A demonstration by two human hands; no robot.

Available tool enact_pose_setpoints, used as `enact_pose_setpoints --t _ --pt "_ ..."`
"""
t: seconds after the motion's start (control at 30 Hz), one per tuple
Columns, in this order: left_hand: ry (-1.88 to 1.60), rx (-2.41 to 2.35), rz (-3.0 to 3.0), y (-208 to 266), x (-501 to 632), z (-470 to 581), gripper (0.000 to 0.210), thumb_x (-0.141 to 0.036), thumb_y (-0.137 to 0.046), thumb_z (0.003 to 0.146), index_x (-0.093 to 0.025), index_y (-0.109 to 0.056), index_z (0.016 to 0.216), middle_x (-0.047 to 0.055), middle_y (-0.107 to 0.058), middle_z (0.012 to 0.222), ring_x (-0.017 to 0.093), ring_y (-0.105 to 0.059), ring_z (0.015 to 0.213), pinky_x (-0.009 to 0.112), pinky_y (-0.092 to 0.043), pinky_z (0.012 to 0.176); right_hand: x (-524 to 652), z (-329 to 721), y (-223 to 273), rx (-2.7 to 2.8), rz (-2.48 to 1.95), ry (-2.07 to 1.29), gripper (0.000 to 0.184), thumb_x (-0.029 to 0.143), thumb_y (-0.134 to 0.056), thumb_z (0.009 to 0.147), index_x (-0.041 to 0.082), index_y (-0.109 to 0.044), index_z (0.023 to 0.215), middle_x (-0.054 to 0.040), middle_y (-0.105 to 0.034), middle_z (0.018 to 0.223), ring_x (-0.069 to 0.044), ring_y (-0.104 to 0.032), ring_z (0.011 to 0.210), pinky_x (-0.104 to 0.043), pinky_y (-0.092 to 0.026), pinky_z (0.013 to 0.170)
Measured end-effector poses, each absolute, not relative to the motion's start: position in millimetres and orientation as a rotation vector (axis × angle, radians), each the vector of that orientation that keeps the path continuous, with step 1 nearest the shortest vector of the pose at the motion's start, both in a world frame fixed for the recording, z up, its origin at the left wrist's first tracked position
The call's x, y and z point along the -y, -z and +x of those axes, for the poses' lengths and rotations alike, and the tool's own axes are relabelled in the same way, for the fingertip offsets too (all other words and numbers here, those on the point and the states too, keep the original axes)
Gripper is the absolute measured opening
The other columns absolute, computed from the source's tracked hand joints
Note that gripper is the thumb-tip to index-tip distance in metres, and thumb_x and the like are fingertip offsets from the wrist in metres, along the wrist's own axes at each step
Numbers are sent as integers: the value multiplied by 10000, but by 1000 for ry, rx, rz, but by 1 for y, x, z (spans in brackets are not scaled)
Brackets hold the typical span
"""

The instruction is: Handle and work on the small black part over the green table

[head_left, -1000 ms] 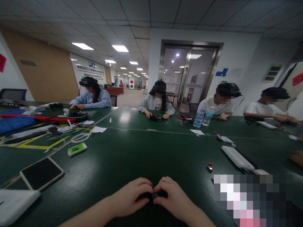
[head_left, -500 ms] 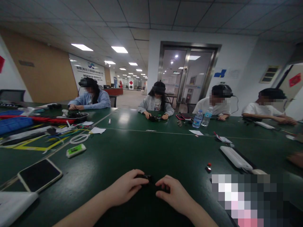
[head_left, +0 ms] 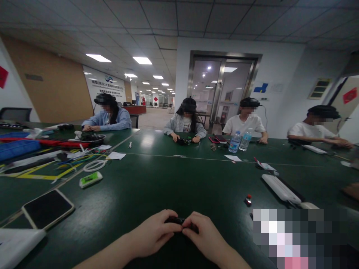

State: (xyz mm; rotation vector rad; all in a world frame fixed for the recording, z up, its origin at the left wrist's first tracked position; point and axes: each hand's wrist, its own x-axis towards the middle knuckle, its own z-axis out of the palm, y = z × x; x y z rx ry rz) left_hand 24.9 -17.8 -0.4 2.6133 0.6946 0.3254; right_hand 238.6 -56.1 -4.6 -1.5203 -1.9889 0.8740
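Note:
Low over the front of the green table, my left hand is closed around a small dark, slim object. Its kind is not clear, and part of it is hidden by my fingers. My right hand meets it from the other side, thumb and fingertips pinched at the object's right end. The two hands are almost touching. To the right of them lies a small red and silver piece.
On the left are a phone, a green and white pack, a coiled white cable and a blue tray. Two water bottles stand farther back. Several people sit around the table. A long white case lies at right.
My right hand has closed in to the left and now pinches the dark object's right end; before, it was apart from it. Across the table, one person in white has shifted left.

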Motion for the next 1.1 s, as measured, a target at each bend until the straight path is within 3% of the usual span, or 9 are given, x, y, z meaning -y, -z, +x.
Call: enact_pose_setpoints --t 0.27,0.57,0.67,0.73,0.93,1.1 --pt "-324 -683 2612 1 18 26 438 -125 -468 823 -342 -518 1201 37 -475 1237 190 -480 1113 337 -422 951 60 238 2 2075 -1472 -745 120 176 -530 806 211 -630 750 9 -602 816 -130 -560 791 -219 -386 681" --pt "-332 -692 2656 4 20 25 418 -148 -457 835 -359 -533 1188 36 -483 1248 203 -488 1113 354 -436 931 56 238 11 1942 -1545 -870 93 198 -589 736 194 -663 680 4 -601 757 -122 -560 710 -206 -388 617" --pt "-340 -695 2663 3 19 26 422 -158 -435 850 -365 -520 1208 37 -492 1236 195 -496 1099 337 -443 919 55 242 7 1926 -1560 -905 91 244 -611 735 223 -684 783 5 -591 790 -128 -551 711 -218 -394 616" --pt "-353 -746 2656 6 12 23 437 -159 -422 852 -365 -506 1228 31 -485 1247 188 -491 1107 327 -434 931 53 248 5 1887 -1596 -947 184 282 -612 748 239 -668 918 8 -589 781 -134 -547 702 -227 -399 609" --pt "-483 -1352 2492 21 -47 -36 395 -256 -363 882 -311 -519 1241 31 -466 1271 185 -497 1103 335 -394 970 44 266 10 1796 -1660 -1034 220 311 -533 829 206 -633 995 -16 -616 845 -153 -578 767 -252 -434 660" --pt "-565 -2185 1983 14 -75 -118 428 -291 -338 879 -158 -548 1228 137 -578 1095 268 -582 961 397 -441 866 44 270 16 1821 -1622 -1053 209 316 -512 850 227 -626 1001 -8 -633 891 -158 -597 810 -264 -445 696"
